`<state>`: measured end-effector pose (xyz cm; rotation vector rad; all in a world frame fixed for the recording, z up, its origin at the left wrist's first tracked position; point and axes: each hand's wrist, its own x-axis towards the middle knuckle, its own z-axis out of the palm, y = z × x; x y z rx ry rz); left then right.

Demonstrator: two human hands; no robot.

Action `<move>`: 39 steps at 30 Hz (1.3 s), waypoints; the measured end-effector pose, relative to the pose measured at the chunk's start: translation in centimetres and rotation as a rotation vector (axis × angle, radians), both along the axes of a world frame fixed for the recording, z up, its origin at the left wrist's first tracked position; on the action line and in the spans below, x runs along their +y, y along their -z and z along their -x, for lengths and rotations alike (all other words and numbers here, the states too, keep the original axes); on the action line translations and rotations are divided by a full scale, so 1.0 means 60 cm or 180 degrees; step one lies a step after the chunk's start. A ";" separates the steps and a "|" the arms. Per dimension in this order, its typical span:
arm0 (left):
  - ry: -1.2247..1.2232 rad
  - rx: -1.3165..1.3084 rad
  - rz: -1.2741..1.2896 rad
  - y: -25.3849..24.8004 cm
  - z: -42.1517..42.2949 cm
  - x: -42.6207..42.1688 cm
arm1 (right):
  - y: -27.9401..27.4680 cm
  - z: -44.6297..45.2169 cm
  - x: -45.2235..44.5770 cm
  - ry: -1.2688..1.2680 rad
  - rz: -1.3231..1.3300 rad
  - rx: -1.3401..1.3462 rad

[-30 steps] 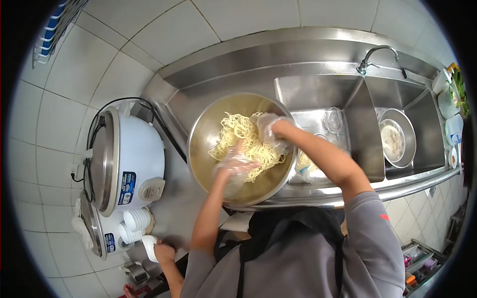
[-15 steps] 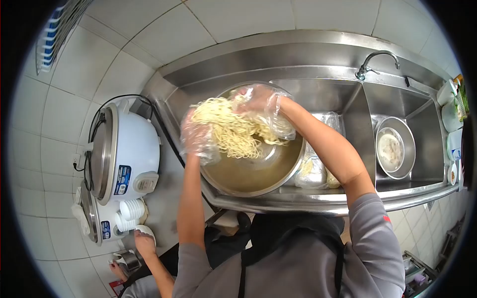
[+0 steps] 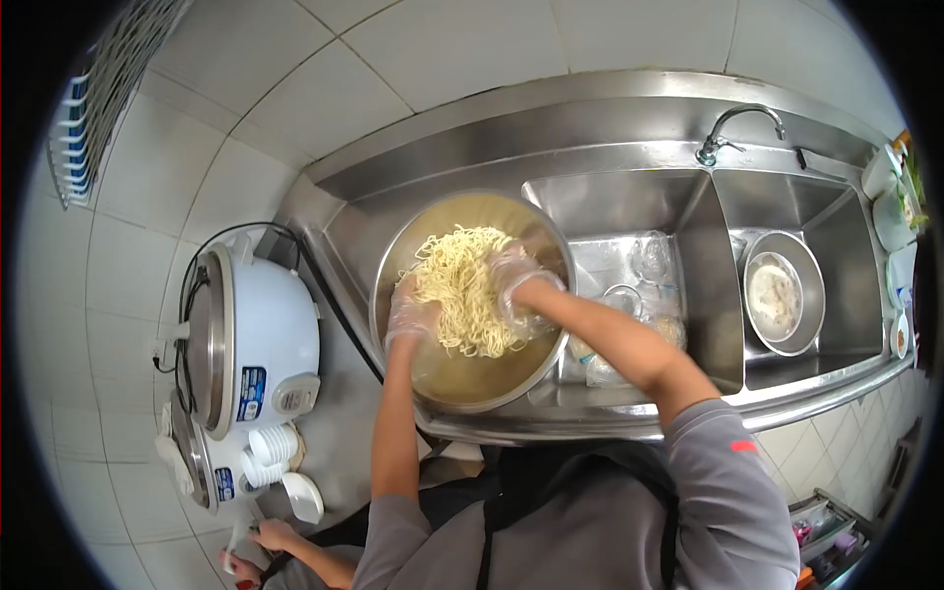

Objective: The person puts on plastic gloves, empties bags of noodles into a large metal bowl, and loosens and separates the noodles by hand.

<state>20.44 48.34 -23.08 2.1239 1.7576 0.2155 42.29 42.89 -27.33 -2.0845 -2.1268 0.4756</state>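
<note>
A thick mass of pale yellow noodles (image 3: 462,295) is between my two hands, low over a large metal bowl (image 3: 462,383). Clear plastic gloves cover both hands. My left hand (image 3: 413,313) grips the noodles at their left edge, its fingers partly buried. On the right side my right hand (image 3: 518,278) is closed on them too, slightly blurred, with its fingertips hidden among the strands. The bowl's inner wall looks yellowish; whether liquid lies in it I cannot tell.
Plastic bags (image 3: 639,339) lie in the middle sink basin. A metal bowl with whitish contents (image 3: 774,295) sits in the right basin below a faucet (image 3: 718,138). At left stand a large rice cooker (image 3: 265,334) and stacked white cups (image 3: 270,452). Another person's hand (image 3: 275,536) works at lower left.
Both hands have lowered the noodles toward the bowl, and the clump hangs less spread out. The other person's hand has moved away from the white dish near the cups. The view has shifted slightly.
</note>
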 end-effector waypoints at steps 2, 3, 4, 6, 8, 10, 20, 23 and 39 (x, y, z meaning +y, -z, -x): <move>0.0518 0.0575 -0.0179 -0.049 -0.049 -0.039 | 0.048 0.013 0.035 0.0373 -0.0133 0.0896; 0.0619 0.0335 -0.0002 -0.074 -0.073 -0.063 | 0.038 0.011 0.046 0.0497 -0.0043 0.1388; 0.0634 -0.0383 0.0243 -0.070 -0.082 -0.074 | 0.013 0.009 0.051 0.0635 0.0038 0.1876; 0.0846 -0.1250 0.0348 -0.026 -0.081 -0.085 | -0.052 -0.002 0.045 0.0518 0.0287 0.2191; 0.0890 -0.1895 0.0621 -0.018 -0.059 -0.069 | -0.151 -0.023 0.009 -0.0162 0.0083 0.2941; 0.0819 -0.2978 0.1076 -0.096 -0.034 -0.044 | -0.270 -0.028 -0.022 -0.0250 0.0754 0.2914; 0.0217 -0.4671 0.0946 -0.112 -0.063 -0.019 | -0.286 0.084 -0.083 -0.0784 -0.0247 0.1827; -0.0345 -0.5036 0.1127 -0.093 -0.072 -0.014 | -0.217 0.141 -0.078 -0.0505 -0.0551 0.2465; 0.1412 -0.1924 -0.0235 -0.153 -0.092 -0.161 | -0.164 0.046 -0.016 0.0510 -0.0850 0.5275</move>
